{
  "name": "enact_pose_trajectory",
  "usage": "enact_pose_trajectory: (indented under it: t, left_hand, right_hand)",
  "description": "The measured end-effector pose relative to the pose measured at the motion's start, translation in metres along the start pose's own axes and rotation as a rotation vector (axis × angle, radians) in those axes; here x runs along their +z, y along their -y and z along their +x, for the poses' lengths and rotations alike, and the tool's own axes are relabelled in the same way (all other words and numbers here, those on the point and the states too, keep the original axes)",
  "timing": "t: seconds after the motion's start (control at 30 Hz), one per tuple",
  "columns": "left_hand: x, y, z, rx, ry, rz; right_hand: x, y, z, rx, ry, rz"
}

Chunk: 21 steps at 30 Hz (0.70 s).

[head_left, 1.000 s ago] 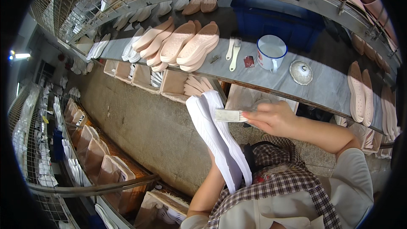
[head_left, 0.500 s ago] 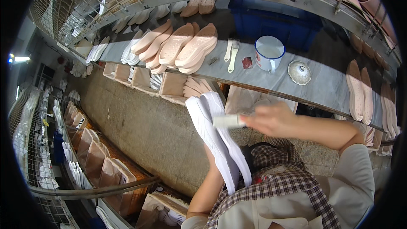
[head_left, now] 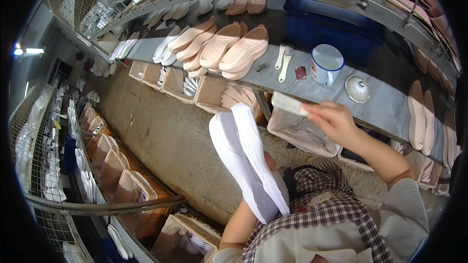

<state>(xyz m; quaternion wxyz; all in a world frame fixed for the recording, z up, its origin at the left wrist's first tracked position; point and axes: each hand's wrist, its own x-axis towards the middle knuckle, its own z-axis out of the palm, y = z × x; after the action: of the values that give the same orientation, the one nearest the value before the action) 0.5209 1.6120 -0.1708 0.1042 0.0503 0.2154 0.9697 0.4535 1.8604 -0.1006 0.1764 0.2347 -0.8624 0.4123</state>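
Note:
Two white shoe soles (head_left: 256, 163) stand side by side, tilted, in front of my apron. My left hand (head_left: 269, 161) is closed round them from behind; only a little of it shows past the right sole, the rest is hidden. My right hand (head_left: 334, 121) pinches one end of an off-white rectangular block (head_left: 288, 103), whose exact kind I cannot make out. The block is up in the air to the right of the soles' upper ends, apart from them.
On the grey bench (head_left: 385, 109) are stacked pink soles (head_left: 243, 51), two brushes (head_left: 283, 65), an enamel mug (head_left: 327, 65) and its lid (head_left: 358, 89). Lined bins (head_left: 209, 95) stand beneath it. A wire-mesh rack (head_left: 31, 151) and more bins (head_left: 131, 190) are at the left.
My right hand has lifted the block up and to the right, away from the soles. The soles have turned slightly, showing more of their inner faces. The view has shifted a little.

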Motion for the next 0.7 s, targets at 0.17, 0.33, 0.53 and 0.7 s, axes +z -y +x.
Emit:
enact_pose_trajectory:
  t: [0.17, 0.33, 0.53, 0.7]
  left_hand:
    - [0.000, 0.001, 0.005, -0.024, 0.129, -0.055]
    - [-0.019, 0.012, 0.004, -0.062, 0.222, -0.147]
    - [-0.007, 0.015, -0.009, -0.296, -0.327, -0.332]
    - [0.022, 0.003, 0.004, -0.170, 0.201, -0.072]
  right_hand:
    - [0.003, 0.054, -0.017, -0.320, 0.056, 0.143]
    - [0.020, 0.059, -0.011, -0.120, 0.080, 0.011]
    - [0.025, 0.063, -0.011, -0.381, 0.067, 0.140]
    - [0.017, 0.028, 0.029, 0.049, -0.152, 0.062]
